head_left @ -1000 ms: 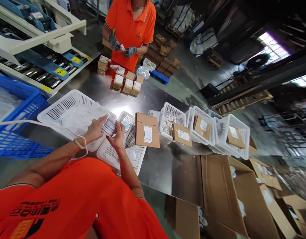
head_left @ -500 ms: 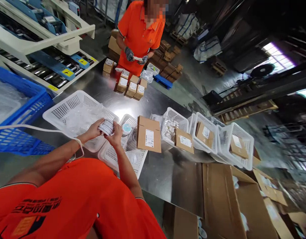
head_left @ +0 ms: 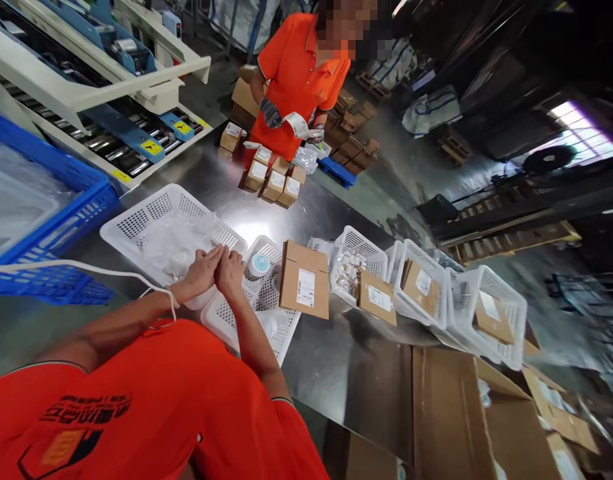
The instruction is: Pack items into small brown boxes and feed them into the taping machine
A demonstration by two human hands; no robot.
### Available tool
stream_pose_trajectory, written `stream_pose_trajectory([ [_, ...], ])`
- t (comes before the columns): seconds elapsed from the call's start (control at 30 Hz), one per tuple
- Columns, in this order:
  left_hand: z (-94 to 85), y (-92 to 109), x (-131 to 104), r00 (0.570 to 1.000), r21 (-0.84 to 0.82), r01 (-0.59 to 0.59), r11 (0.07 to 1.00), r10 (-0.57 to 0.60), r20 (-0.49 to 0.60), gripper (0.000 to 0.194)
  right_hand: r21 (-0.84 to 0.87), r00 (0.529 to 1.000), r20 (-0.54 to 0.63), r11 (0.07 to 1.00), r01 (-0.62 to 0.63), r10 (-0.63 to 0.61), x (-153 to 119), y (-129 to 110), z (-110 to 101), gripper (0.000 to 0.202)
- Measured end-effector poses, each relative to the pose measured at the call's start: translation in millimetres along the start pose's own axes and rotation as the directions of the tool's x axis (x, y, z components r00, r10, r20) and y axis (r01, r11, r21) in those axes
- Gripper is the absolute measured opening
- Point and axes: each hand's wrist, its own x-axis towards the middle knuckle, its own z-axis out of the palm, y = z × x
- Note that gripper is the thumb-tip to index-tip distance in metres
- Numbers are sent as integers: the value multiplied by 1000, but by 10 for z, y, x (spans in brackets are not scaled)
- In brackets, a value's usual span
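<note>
My left hand (head_left: 202,272) and my right hand (head_left: 230,272) meet over the right part of a white perforated basket (head_left: 117,238). Both are closed, fingers bent and pressed together, and whatever lies between or beyond them is hidden. Clear plastic bags (head_left: 169,238) lie in that basket, left of my hands. To the right, a second white basket (head_left: 292,328) holds a round white container with a pale blue label (head_left: 259,265) and other round white pieces. A flattened brown carton with a white label (head_left: 305,283) rests against its right side.
Across the steel table (head_left: 331,212), a gloved co-worker (head_left: 296,73) holds a white paper behind several small boxes (head_left: 274,185). More white baskets (head_left: 359,235) line the right. A blue crate (head_left: 94,193) and roller conveyor (head_left: 131,160) stand left; a white cord (head_left: 111,270) crosses my left wrist.
The stack of white discs between my hands has gone out of sight, and my hands have come together. The co-worker's white paper is now spread out. The view has shifted slightly.
</note>
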Motion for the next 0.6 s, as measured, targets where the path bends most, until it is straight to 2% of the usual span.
stream_pose_trajectory([
  [0.1, -103, -23, 62, 999, 18, 36, 999, -36, 15, 84, 141, 991, -37, 981, 133, -129, 42, 100, 8, 80],
  [0.2, -141, 10, 27, 998, 26, 49, 998, -50, 34, 87, 260, 970, -49, 935, 241, -237, 51, 188, 43, 66],
  [0.33, -163, 124, -22, 997, 4, -1, 1000, 1, 71, 88, 345, 963, -86, 899, 270, -256, 2, 232, 61, 56],
  [0.4, -265, 134, 40, 996, -8, -27, 1000, 27, 86, 88, 401, 956, -135, 868, 294, -262, -73, 283, -16, 51],
  [0.47, -435, 110, 141, 995, -6, -63, 998, 64, 78, 87, 448, 938, -253, 831, 329, -235, -193, 374, -159, 50],
  [0.53, -614, 97, 232, 991, -2, -110, 994, 110, 74, 87, 464, 905, -401, 820, 334, -142, -349, 467, -313, 65],
  [0.6, -735, 147, 272, 979, -18, -173, 985, 174, 102, 88, 461, 879, -475, 837, 293, -46, -518, 507, -406, 99],
])
